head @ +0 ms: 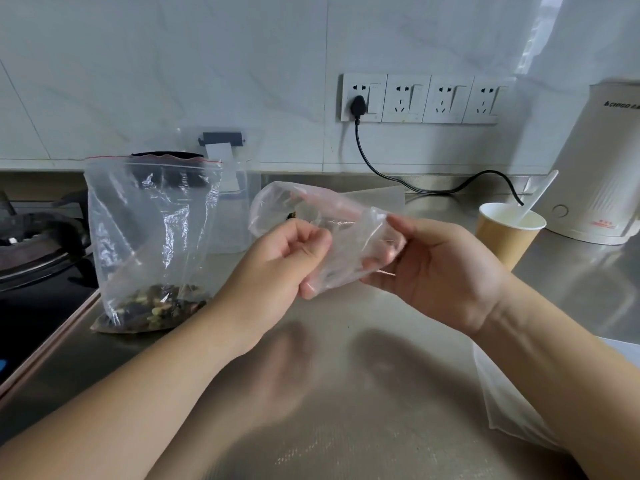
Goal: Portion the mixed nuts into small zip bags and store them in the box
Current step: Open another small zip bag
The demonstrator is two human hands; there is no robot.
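at frame centre, both hands, left (294, 261) and right (429, 268), pinch a small bag (311, 213). likely sealing it; next, the box, unseen.

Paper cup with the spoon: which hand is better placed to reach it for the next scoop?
Probably right. The right hand is nearer the paper cup, while the left hand can hold the small zip bag.
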